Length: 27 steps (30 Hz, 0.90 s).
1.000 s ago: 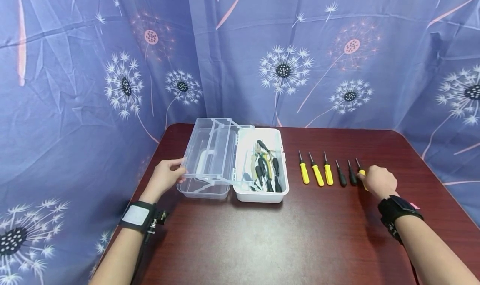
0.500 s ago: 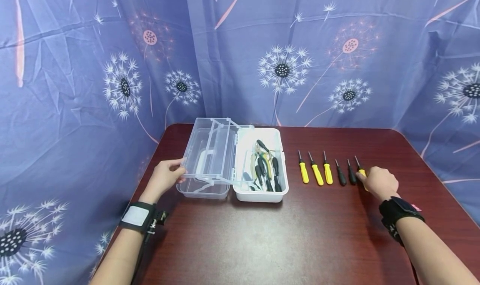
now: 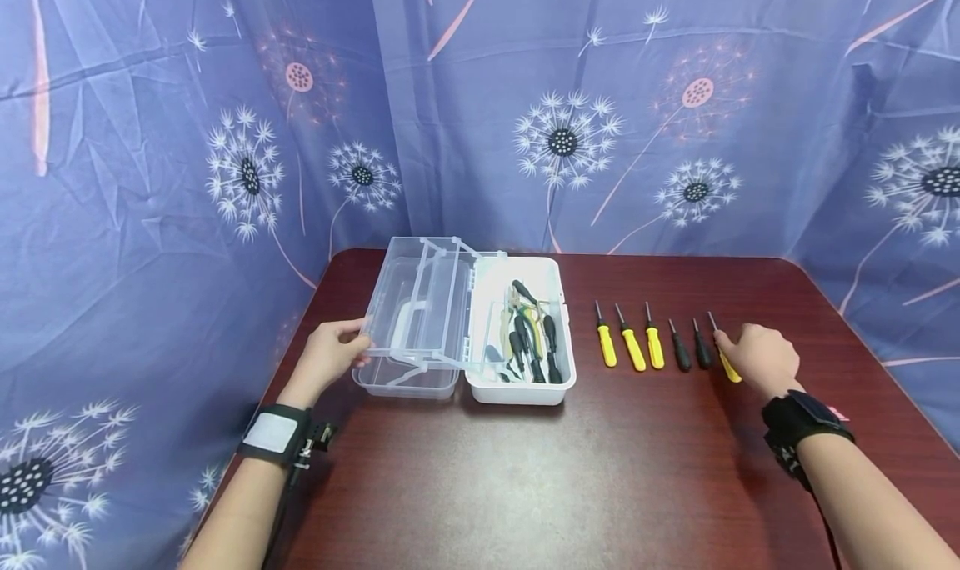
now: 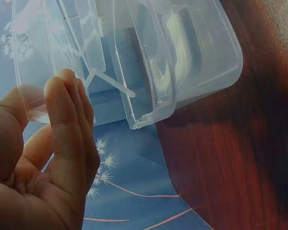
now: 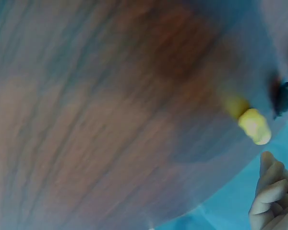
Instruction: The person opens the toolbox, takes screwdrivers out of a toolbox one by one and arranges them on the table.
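Note:
In the head view my left hand (image 3: 330, 355) holds the near edge of the clear plastic tray (image 3: 405, 303) of a toolbox. The left wrist view has the thumb and fingers on both sides of this tray's edge (image 4: 36, 108). At the right end of a row lies a yellow-handled screwdriver (image 3: 729, 368) on the table. My right hand (image 3: 763, 360) is beside it, a fingertip overlapping its shaft end. In the right wrist view the curled fingers (image 5: 271, 194) appear just apart from the yellow handle (image 5: 255, 127), with nothing visible in them.
The toolbox's white base (image 3: 521, 393) holds pliers and several black-handled tools. Left of the right hand lie two black screwdrivers (image 3: 702, 353) and three yellow ones (image 3: 655, 349). The clear lid (image 3: 416, 387) rests on the table (image 3: 517, 487). A blue curtain (image 3: 465, 137) hangs behind.
My right hand has shifted slightly right and toward me off the yellow screwdriver, whose handle shows more fully now. The left hand and toolbox have not moved.

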Motion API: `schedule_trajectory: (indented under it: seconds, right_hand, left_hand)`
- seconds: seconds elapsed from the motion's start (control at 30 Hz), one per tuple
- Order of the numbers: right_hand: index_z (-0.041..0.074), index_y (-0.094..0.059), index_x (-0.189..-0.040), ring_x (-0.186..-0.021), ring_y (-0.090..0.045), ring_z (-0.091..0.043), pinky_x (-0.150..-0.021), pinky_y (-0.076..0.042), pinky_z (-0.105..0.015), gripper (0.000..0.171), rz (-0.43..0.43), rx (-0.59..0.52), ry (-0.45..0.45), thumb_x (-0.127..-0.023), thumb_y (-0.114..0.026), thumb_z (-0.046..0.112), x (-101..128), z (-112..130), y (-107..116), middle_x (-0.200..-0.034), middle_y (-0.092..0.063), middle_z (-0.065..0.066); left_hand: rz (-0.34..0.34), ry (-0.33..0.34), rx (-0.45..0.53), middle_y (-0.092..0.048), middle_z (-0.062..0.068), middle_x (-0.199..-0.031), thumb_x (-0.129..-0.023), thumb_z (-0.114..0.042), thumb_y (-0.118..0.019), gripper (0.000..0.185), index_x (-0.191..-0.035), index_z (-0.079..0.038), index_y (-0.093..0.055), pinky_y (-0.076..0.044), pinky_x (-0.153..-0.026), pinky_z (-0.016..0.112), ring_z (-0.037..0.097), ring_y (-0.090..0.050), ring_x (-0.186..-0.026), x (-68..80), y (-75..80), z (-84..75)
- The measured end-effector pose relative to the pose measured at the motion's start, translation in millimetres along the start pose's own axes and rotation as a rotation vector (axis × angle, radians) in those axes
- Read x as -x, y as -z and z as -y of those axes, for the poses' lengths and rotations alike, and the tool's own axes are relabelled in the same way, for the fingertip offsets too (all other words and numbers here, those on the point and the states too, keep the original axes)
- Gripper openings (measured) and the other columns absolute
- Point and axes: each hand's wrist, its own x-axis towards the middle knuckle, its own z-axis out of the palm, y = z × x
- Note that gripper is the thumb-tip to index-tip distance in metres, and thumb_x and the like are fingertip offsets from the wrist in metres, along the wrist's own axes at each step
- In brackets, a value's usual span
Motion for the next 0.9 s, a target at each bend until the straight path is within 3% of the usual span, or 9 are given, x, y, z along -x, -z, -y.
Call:
schedule_trajectory:
  seconds: [0.37,0.47,0.63,0.9]
  right_hand:
    - [0.004,-0.059,-0.074,-0.048,-0.047,-0.02,-0.042,-0.03,-0.029,0.046,-0.075,-0.062,0.1,-0.096,-0.048,0.043,4,48,7,-0.054,-0.053,-0.006]
    - [0.002,-0.063,-0.083,-0.052,-0.052,-0.021,-0.044,-0.033,-0.028,0.044,-0.079,-0.075,0.137,-0.095,-0.049,0.042,6,64,8,-0.063,-0.061,-0.01]
    - [-0.001,-0.064,-0.097,-0.058,-0.056,-0.021,-0.047,-0.038,-0.028,0.045,-0.06,-0.085,0.188,-0.095,-0.051,0.042,10,93,5,-0.078,-0.068,-0.016]
    - [0.001,-0.064,-0.104,-0.057,-0.055,-0.017,-0.051,-0.04,-0.027,0.045,0.01,-0.135,0.262,-0.095,-0.052,0.043,23,131,0,-0.077,-0.067,-0.012]
  left_hand:
    - [0.001,-0.015,0.004,-0.071,0.023,-0.1,-0.089,-0.008,-0.053,0.046,-0.134,0.002,-0.053,-0.054,-0.059,0.018,0.004,-0.064,-0.062,0.0,0.3,0.5]
    - [0.003,-0.017,0.006,-0.071,0.023,-0.1,-0.089,-0.008,-0.053,0.046,-0.134,0.002,-0.053,-0.054,-0.059,0.018,0.003,-0.064,-0.062,-0.4,0.3,0.8]
    - [0.003,-0.008,0.003,-0.071,0.023,-0.101,-0.09,-0.008,-0.053,0.046,-0.134,0.001,-0.052,-0.055,-0.06,0.019,0.004,-0.064,-0.063,-0.3,0.7,0.4]
    - [0.002,-0.004,0.007,-0.07,0.022,-0.101,-0.09,-0.008,-0.053,0.046,-0.134,0.001,-0.053,-0.054,-0.06,0.019,0.004,-0.064,-0.063,1.4,1.0,-1.2]
